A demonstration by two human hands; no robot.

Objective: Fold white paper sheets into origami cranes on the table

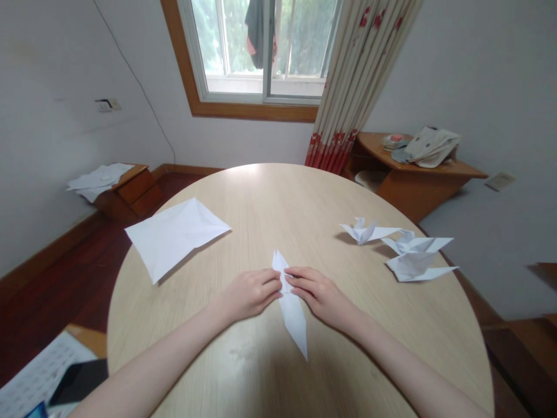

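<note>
A narrow folded white paper lies on the round wooden table, its split tip pointing away and its single long point toward me. At its left edge, my left hand is closed, fingertips pressing on the upper part of the paper. From the right side my right hand holds the same part, its fingers close together. The fingertips of both hands nearly meet over the middle of the paper. Whether the thumbs are under the paper is hidden.
A creased white sheet lies on the table's left side. Several folded paper birds stand near the right edge. A dark phone rests on printed paper at lower left. Beyond the table are a window and a curtain.
</note>
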